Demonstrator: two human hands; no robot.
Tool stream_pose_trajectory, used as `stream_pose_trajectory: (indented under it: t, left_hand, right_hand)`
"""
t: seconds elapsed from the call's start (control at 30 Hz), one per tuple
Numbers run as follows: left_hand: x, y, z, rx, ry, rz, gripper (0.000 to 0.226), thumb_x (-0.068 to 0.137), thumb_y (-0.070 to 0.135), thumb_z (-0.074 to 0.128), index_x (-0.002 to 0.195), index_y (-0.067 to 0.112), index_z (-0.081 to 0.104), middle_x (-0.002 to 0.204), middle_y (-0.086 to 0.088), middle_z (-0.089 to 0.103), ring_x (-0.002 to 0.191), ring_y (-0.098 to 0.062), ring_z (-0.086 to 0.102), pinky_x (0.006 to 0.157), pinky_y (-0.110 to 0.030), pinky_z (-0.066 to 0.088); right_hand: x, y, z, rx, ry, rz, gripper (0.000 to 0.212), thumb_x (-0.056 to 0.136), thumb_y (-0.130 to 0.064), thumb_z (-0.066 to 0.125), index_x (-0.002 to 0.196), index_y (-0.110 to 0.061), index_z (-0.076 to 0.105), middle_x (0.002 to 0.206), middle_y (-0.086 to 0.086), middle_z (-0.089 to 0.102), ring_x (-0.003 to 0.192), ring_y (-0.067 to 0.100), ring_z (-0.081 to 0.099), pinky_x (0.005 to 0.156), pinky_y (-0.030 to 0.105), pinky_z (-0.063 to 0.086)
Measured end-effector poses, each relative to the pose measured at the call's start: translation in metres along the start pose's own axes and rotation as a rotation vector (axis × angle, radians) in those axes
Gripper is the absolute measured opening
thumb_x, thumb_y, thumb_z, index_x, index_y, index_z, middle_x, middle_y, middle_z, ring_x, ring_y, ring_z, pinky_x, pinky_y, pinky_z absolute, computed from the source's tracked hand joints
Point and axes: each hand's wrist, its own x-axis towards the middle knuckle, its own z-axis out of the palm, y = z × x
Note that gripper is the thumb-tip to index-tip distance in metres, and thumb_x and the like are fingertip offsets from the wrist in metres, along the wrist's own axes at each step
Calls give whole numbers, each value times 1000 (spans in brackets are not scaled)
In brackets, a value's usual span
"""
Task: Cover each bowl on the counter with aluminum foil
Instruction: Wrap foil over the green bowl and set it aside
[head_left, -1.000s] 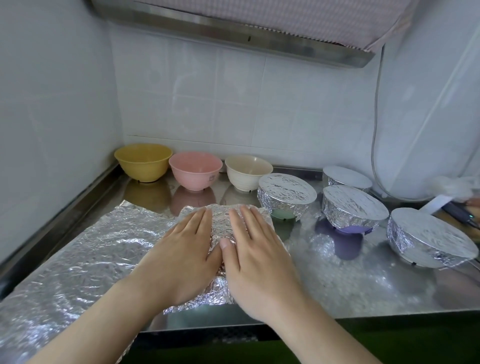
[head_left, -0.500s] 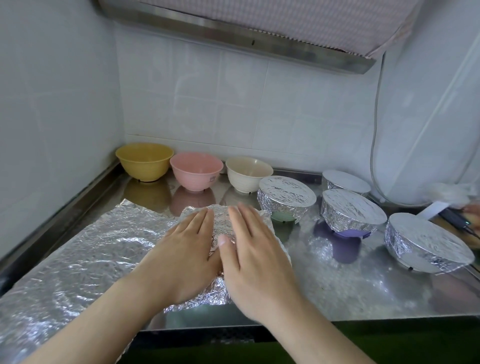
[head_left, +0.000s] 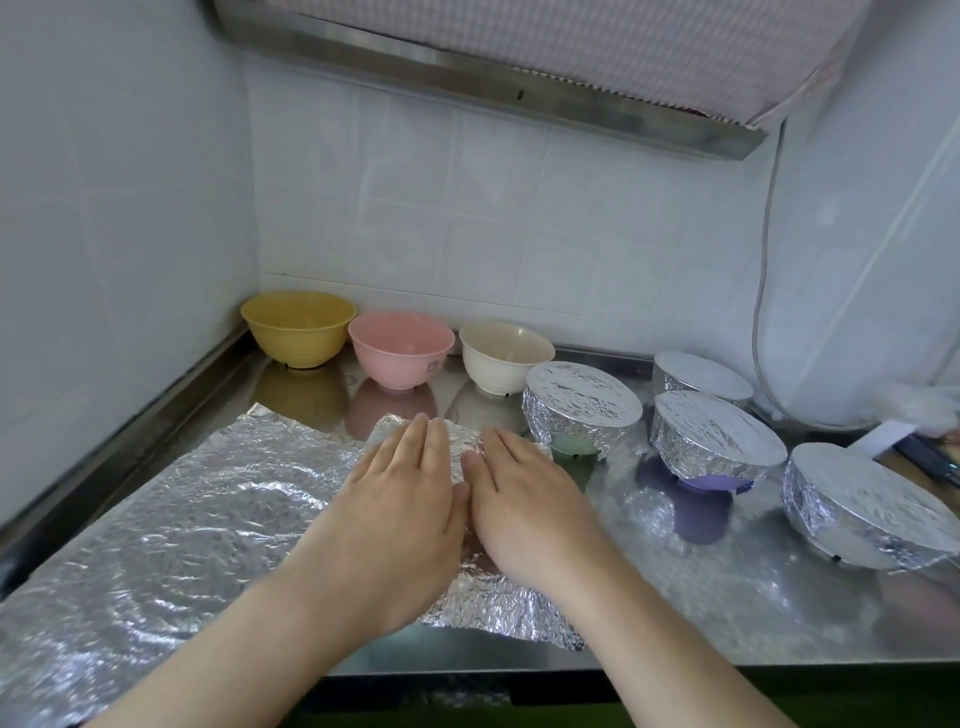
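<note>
The left hand (head_left: 395, 525) and right hand (head_left: 530, 514) are laid flat, fingers straight and close together, on a foil sheet (head_left: 171, 535) spread over the table (head_left: 727, 613). Four foil-covered bowls (head_left: 582, 410) are seen at right; three uncovered bowls (head_left: 400, 353) are lined along the wall.

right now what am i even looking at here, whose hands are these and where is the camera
The camera sits on a person's head and looks down at a steel counter. The left hand and right hand lie flat, side by side, pressing a foil sheet over something hidden underneath, probably a bowl. Neither hand grips anything. At the back stand three uncovered bowls: a yellow bowl, a pink bowl and a cream bowl. To the right are four foil-covered bowls.
</note>
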Motion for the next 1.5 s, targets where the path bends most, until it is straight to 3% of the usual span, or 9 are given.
stream_pose_trajectory:
  t: [0.17,0.27,0.53,0.73,0.93,1.07,1.2,1.33,1.5]
  left_hand:
    - [2,3,17,2,-43,-80,105,84,63,-26,164,15,22,172,-23,0,161,-33,-1,131,-43,3]
    - [2,3,17,72,65,-2,85,94,52,-5,153,17,45,167,-32,15,156,-46,20,127,-46,13]
    - [0,8,12,-203,6,-179,89,97,62,7,165,5,-6,175,-10,3,160,-20,-1,129,-29,2]
    - [3,-4,27,6,112,5,78,101,39,2,156,-8,32,161,-38,27,152,-49,29,126,-52,25]
    - [4,-5,28,-55,71,-51,82,98,38,-11,157,-6,27,162,-32,27,152,-46,25,125,-52,23]
    - [7,-10,34,-3,4,8,68,105,19,1,142,-16,46,143,-53,36,135,-68,38,113,-67,38]
    - [4,-3,21,168,-94,8,118,75,45,-48,160,-5,17,168,-34,-5,158,-46,-4,130,-51,5]
    - [5,3,20,11,-64,-108,102,82,56,-15,162,4,21,172,-21,3,159,-36,2,130,-45,10]
    - [5,1,10,-152,-58,-202,87,93,66,15,163,14,17,168,-12,22,153,-27,24,122,-41,29]
  right_hand:
    - [-2,3,-2,37,3,-5,52,109,-37,23,150,-16,47,152,3,51,140,24,47,115,42,41]
    - [-1,4,-3,54,-5,9,46,111,-33,28,149,-15,47,151,3,51,139,25,47,114,42,42]
    - [-4,0,-4,53,48,-11,46,109,-38,28,144,-17,50,144,2,55,134,24,50,112,41,43]
    - [15,-7,-16,43,-73,-213,56,110,-45,16,165,-41,23,173,-20,17,161,6,10,132,42,11]
    - [23,-10,-13,95,-159,-208,47,110,-40,17,150,-41,41,155,-16,47,146,12,41,120,45,34]
    - [25,-10,-17,141,-198,-169,47,111,-47,20,154,-44,40,163,-16,40,152,12,35,126,44,29]
    - [16,-2,-16,139,-152,-50,65,105,-63,14,158,-34,37,166,-5,35,156,18,29,125,50,28]
    - [8,8,0,84,-58,33,80,91,-62,0,138,-23,51,138,0,54,133,25,49,108,46,45]
    - [3,11,-11,184,-99,-5,67,105,-63,17,152,-24,46,156,-2,49,147,21,40,121,45,33]
